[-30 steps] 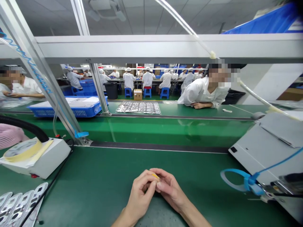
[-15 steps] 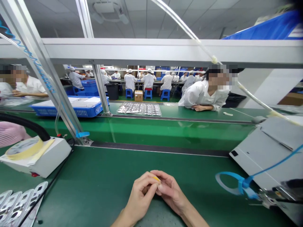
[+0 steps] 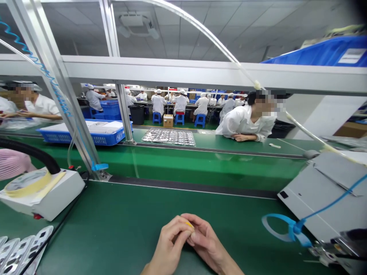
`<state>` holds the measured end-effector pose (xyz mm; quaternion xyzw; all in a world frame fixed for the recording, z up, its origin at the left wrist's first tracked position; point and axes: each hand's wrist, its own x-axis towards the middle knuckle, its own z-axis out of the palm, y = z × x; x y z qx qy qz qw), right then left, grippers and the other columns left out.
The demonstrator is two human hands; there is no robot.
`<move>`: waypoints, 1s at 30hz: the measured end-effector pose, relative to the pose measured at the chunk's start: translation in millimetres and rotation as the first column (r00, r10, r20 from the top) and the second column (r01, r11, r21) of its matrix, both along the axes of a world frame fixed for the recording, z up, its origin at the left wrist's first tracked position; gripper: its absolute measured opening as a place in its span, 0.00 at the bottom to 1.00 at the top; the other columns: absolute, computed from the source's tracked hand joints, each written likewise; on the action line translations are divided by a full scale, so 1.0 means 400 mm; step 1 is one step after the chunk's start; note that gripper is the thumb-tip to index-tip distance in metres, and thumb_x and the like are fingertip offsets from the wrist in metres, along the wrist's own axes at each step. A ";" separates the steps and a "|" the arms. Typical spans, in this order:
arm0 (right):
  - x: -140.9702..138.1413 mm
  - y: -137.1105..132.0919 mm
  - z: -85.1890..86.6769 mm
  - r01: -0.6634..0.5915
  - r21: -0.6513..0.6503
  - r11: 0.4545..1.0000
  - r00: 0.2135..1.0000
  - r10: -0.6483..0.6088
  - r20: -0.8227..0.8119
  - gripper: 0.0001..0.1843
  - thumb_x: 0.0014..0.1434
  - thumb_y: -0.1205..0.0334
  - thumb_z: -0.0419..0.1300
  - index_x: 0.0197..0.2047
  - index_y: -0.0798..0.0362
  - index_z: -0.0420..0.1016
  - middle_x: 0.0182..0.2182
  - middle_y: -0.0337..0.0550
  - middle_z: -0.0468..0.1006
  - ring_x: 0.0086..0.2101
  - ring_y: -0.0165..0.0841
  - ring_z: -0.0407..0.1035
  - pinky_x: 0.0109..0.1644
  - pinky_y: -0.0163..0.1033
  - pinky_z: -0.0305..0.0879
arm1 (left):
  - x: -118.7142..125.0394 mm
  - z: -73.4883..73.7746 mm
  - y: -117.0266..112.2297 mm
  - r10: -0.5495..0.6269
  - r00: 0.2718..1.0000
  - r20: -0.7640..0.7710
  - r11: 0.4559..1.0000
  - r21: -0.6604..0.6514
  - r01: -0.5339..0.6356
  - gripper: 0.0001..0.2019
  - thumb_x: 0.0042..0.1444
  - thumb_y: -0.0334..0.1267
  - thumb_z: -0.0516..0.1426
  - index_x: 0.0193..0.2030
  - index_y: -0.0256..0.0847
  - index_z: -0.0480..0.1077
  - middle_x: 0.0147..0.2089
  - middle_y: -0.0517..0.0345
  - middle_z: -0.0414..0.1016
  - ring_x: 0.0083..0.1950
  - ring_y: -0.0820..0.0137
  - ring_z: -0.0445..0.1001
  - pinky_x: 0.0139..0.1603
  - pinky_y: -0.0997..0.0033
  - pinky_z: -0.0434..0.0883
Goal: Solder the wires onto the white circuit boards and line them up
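Well, both hands are together over the near middle of the green bench [image 3: 114,221], the left hand [image 3: 169,244] and right hand [image 3: 208,241] meeting at the fingertips. A small yellow piece [image 3: 189,224] shows right where they meet, most of it hidden by fingers. The left grip is narrow, thumb and forefinger pinched on that piece; the right hand curls round from the other side, its thumb close to the left fingertips, and I cannot tell whether its own grip has hold of anything. Over on the left sits a white box-shaped unit [image 3: 63,194] with a black hose [image 3: 34,152] above it and a yellow-edged tape roll [image 3: 27,183] on top. Just nearer, a clear tray of silvery rounded panels [image 3: 25,248] lies partly under a black cable [image 3: 69,210]. To the right stands a grey machine [image 3: 329,191], with a looped blue strap [image 3: 278,225] beside it, well apart from the hands. Across a glossy green strip [image 3: 200,168], a blue plastic basket [image 3: 110,138] sits far left, a flat tray of small parts [image 3: 169,136] lies near the middle, and a co-worker in white [image 3: 237,118] leans with forearms on the far ledge [image 3: 205,142].
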<state>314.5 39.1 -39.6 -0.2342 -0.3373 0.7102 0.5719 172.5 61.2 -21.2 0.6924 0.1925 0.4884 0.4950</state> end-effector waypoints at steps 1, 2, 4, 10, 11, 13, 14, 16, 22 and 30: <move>0.000 0.000 0.000 -0.002 0.002 1.000 1.000 0.002 -0.003 0.26 0.43 0.60 0.73 0.47 0.55 0.77 0.29 0.40 0.71 0.26 0.22 0.57 0.31 0.30 0.54 | 0.000 -0.001 0.001 -0.007 1.000 0.003 1.000 -0.003 0.007 0.11 0.64 0.33 0.53 0.34 0.36 0.74 0.35 0.52 0.71 0.33 0.72 0.71 0.35 0.75 0.72; 0.000 0.000 0.000 -0.003 -0.001 1.000 1.000 0.003 -0.004 0.26 0.43 0.60 0.73 0.48 0.55 0.78 0.29 0.40 0.71 0.26 0.22 0.57 0.31 0.30 0.54 | -0.001 -0.002 0.001 -0.017 1.000 0.007 1.000 -0.007 0.017 0.11 0.64 0.33 0.53 0.34 0.36 0.74 0.35 0.52 0.71 0.33 0.72 0.71 0.34 0.75 0.73; 0.000 -0.003 0.001 -0.001 -0.011 1.000 1.000 0.001 -0.006 0.26 0.44 0.60 0.73 0.48 0.55 0.78 0.29 0.40 0.71 0.26 0.22 0.58 0.31 0.30 0.55 | -0.002 -0.001 -0.001 -0.029 1.000 0.011 1.000 -0.011 0.029 0.10 0.64 0.33 0.53 0.35 0.36 0.74 0.36 0.51 0.70 0.33 0.72 0.71 0.34 0.75 0.73; -0.002 -0.006 0.003 0.001 -0.036 0.999 0.999 -0.003 -0.034 0.25 0.44 0.62 0.73 0.48 0.56 0.78 0.29 0.40 0.72 0.27 0.21 0.59 0.33 0.28 0.56 | 0.000 0.000 -0.007 -0.005 1.000 0.010 1.000 0.030 0.005 0.09 0.64 0.32 0.52 0.36 0.36 0.74 0.38 0.51 0.71 0.35 0.72 0.72 0.35 0.75 0.72; -0.002 -0.006 0.003 0.001 -0.039 0.999 0.999 -0.003 -0.039 0.25 0.44 0.63 0.73 0.48 0.56 0.78 0.30 0.41 0.72 0.27 0.21 0.60 0.33 0.28 0.57 | 0.001 -0.002 -0.007 -0.001 1.000 0.008 0.999 0.038 0.000 0.09 0.64 0.32 0.52 0.36 0.36 0.73 0.38 0.51 0.71 0.35 0.72 0.72 0.35 0.75 0.72; -0.002 -0.005 0.003 0.004 -0.041 0.999 0.999 -0.006 -0.045 0.25 0.44 0.63 0.73 0.48 0.56 0.78 0.31 0.41 0.73 0.27 0.21 0.60 0.33 0.28 0.57 | 0.002 -0.005 -0.008 0.009 1.000 0.000 0.999 0.051 -0.009 0.09 0.64 0.32 0.52 0.37 0.36 0.73 0.38 0.51 0.71 0.36 0.71 0.72 0.35 0.75 0.72; -0.002 -0.005 0.004 0.009 -0.043 0.999 0.999 -0.011 -0.046 0.25 0.45 0.63 0.72 0.48 0.56 0.78 0.31 0.42 0.73 0.28 0.22 0.61 0.33 0.28 0.57 | 0.003 -0.007 -0.008 0.013 1.000 -0.004 0.999 0.053 -0.013 0.09 0.64 0.32 0.52 0.37 0.36 0.73 0.38 0.51 0.70 0.35 0.71 0.71 0.35 0.75 0.72; -0.002 -0.006 0.006 0.011 -0.047 0.999 0.999 -0.013 -0.045 0.25 0.45 0.63 0.72 0.48 0.56 0.78 0.32 0.42 0.74 0.28 0.22 0.61 0.33 0.28 0.58 | 0.004 -0.010 -0.009 0.018 1.000 -0.014 0.999 0.052 -0.017 0.09 0.64 0.32 0.52 0.36 0.36 0.72 0.37 0.51 0.70 0.35 0.72 0.71 0.35 0.75 0.72; 0.000 -0.013 0.008 0.013 -0.072 0.997 1.000 -0.012 0.014 0.26 0.45 0.61 0.72 0.49 0.55 0.77 0.36 0.45 0.75 0.32 0.26 0.65 0.37 0.30 0.60 | 0.008 -0.008 -0.011 0.059 0.998 -0.037 0.997 0.045 -0.057 0.09 0.64 0.33 0.51 0.35 0.36 0.71 0.36 0.51 0.69 0.36 0.70 0.71 0.33 0.75 0.71; 0.002 -0.008 0.012 -0.064 -0.048 0.997 0.995 0.059 -0.086 0.29 0.44 0.61 0.73 0.50 0.57 0.76 0.27 0.38 0.69 0.25 0.21 0.56 0.33 0.28 0.56 | 0.004 0.016 -0.014 0.016 0.999 -0.041 1.000 -0.016 -0.016 0.12 0.65 0.36 0.52 0.34 0.36 0.73 0.35 0.51 0.72 0.35 0.70 0.72 0.36 0.74 0.72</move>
